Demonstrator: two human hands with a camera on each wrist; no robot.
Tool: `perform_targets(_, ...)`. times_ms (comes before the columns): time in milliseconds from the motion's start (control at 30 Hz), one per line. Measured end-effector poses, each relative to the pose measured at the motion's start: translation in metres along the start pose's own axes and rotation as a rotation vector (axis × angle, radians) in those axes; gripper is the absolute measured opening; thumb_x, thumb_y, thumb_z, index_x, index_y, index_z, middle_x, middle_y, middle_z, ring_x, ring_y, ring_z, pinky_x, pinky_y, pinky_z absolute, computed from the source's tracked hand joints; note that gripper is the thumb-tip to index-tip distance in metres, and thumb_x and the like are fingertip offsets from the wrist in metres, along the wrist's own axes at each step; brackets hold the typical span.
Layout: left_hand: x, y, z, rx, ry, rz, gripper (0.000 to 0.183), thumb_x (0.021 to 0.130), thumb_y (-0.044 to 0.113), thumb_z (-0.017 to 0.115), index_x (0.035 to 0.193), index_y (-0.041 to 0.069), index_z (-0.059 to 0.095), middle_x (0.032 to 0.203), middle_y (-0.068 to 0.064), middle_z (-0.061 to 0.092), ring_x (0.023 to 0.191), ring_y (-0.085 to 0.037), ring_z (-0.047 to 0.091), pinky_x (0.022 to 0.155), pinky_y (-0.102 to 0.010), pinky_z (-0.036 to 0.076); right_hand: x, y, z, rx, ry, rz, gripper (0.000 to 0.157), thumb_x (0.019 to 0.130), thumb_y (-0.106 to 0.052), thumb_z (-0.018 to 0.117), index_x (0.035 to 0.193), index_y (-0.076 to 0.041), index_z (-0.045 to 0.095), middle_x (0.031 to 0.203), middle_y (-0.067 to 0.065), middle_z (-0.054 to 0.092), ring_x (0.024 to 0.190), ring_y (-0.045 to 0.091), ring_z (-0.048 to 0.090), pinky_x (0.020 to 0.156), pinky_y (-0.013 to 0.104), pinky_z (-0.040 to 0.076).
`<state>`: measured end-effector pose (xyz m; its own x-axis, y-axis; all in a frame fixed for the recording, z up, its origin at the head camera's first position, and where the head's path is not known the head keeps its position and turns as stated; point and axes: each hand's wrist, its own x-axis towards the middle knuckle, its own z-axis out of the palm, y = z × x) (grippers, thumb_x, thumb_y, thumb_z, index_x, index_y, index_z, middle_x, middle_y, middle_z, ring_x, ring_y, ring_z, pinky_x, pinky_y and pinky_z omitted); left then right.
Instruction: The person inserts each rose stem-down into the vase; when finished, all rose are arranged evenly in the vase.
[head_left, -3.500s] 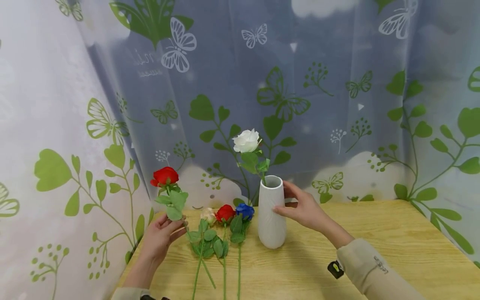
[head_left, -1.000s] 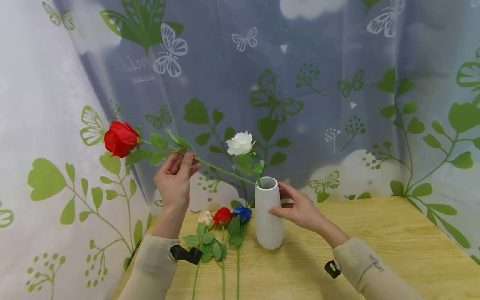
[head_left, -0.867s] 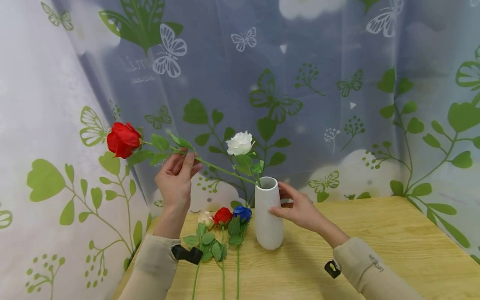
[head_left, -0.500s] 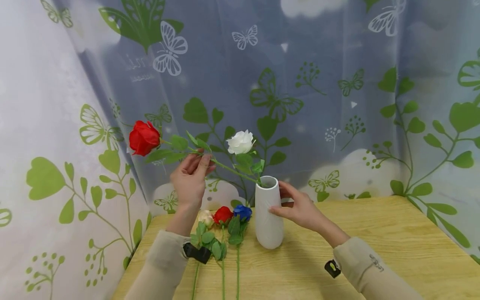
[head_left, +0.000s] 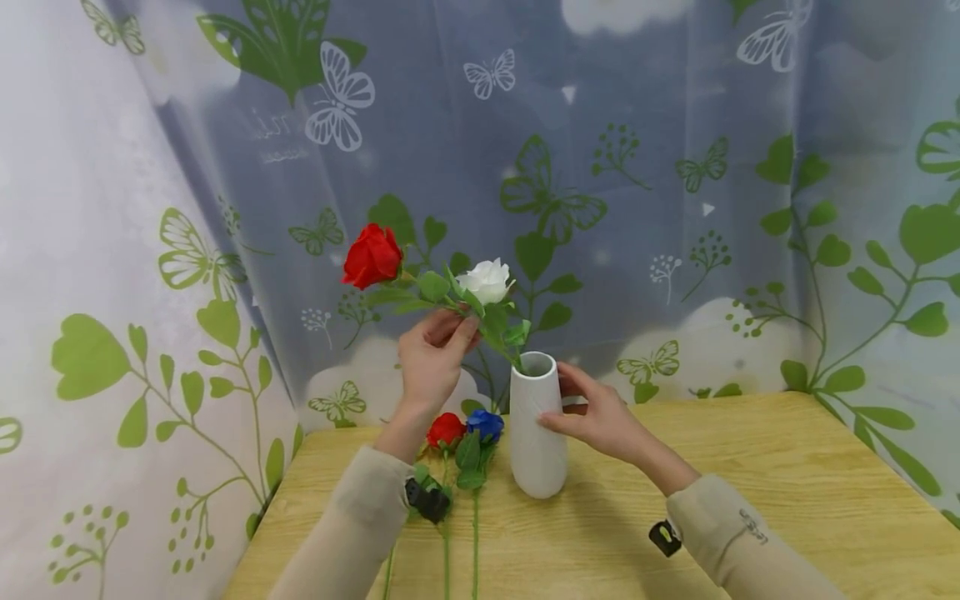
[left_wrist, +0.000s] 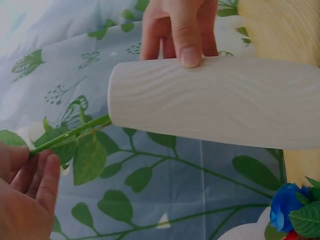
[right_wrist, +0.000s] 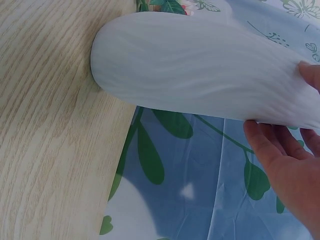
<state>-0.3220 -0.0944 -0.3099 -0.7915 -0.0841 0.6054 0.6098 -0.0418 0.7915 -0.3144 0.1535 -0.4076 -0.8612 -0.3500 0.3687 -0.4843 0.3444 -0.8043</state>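
Observation:
My left hand (head_left: pixel 435 358) pinches the green stem of a red rose (head_left: pixel 372 256), which leans to the left with its lower stem running into the mouth of a white vase (head_left: pixel 538 442). In the left wrist view, the stem (left_wrist: pixel 75 132) passes over the vase's rim between thumb and fingers. A white rose (head_left: pixel 486 282) stands in the vase, its leaves overlapping the held stem. My right hand (head_left: pixel 603 417) grips the upright vase from the right, thumb in front and fingers behind, as the right wrist view also shows on the vase wall (right_wrist: pixel 190 65).
On the wooden table (head_left: pixel 675 508), left of the vase, lie another red rose (head_left: pixel 446 429) and a blue rose (head_left: pixel 485 425), stems toward me. My left forearm hides most of a further flower beside them. A printed curtain (head_left: pixel 637 250) hangs behind the table.
The red rose was lifted from the table's left side and its stem end brought to the vase. Over the last second, my left hand slid it rightward and inward. The right hand kept its hold.

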Motion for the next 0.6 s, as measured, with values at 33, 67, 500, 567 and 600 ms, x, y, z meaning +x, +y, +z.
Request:
perform_targets(33,0.000,-0.001,0.002,0.019,-0.012,-0.017,0.018,0.094,-0.003,0.075,0.110,-0.013,0.074,0.097,-0.026,0.079,0.074,-0.006,0.075,0.075,-0.024,0.065,0.000,0.000,0.000,0.000,0.003,-0.001,0.082,0.094,-0.026,0.083,0.163,-0.014,0.038,0.143,0.017,0.061,0.125,0.035,0.064,0.101,0.052,0.059)
perform_targets(67,-0.001,-0.001,0.003,0.042,-0.023,-0.035,0.019,0.094,-0.002,0.075,0.111,-0.011,0.075,0.099,-0.026,0.079,0.075,-0.005,0.075,0.075,-0.023,0.065,0.000,0.000,0.000,0.000,0.006,-0.003,0.083,0.094,-0.025,0.083,0.163,-0.014,0.039,0.143,0.017,0.061,0.125,0.035,0.065,0.101,0.052,0.060)
perform_targets(500,-0.011,-0.012,0.020,0.176,-0.073,-0.170,0.025,0.095,0.007,0.078,0.117,-0.005,0.076,0.111,-0.024,0.078,0.105,-0.034,0.078,0.088,-0.031,0.065,0.000,-0.001,0.001,-0.007,0.013,-0.011,0.082,0.093,-0.025,0.084,0.161,-0.012,0.040,0.141,0.018,0.063,0.123,0.038,0.066,0.099,0.048,0.061)
perform_targets(567,-0.011,-0.012,0.022,0.164,-0.084,-0.158,0.024,0.095,0.007,0.077,0.116,-0.006,0.076,0.111,-0.024,0.078,0.105,-0.034,0.078,0.089,-0.032,0.065,0.000,-0.001,0.001,-0.008,0.014,-0.015,0.082,0.093,-0.025,0.083,0.162,-0.012,0.040,0.141,0.018,0.063,0.123,0.037,0.066,0.099,0.049,0.061)
perform_targets(600,-0.012,-0.013,0.024,0.170,-0.091,-0.150,0.024,0.095,0.007,0.077,0.115,-0.006,0.076,0.110,-0.024,0.078,0.105,-0.033,0.078,0.090,-0.033,0.064,0.000,-0.001,0.001,-0.010,0.015,-0.016,0.082,0.093,-0.025,0.083,0.162,-0.012,0.040,0.141,0.018,0.063,0.123,0.037,0.066,0.099,0.050,0.061)
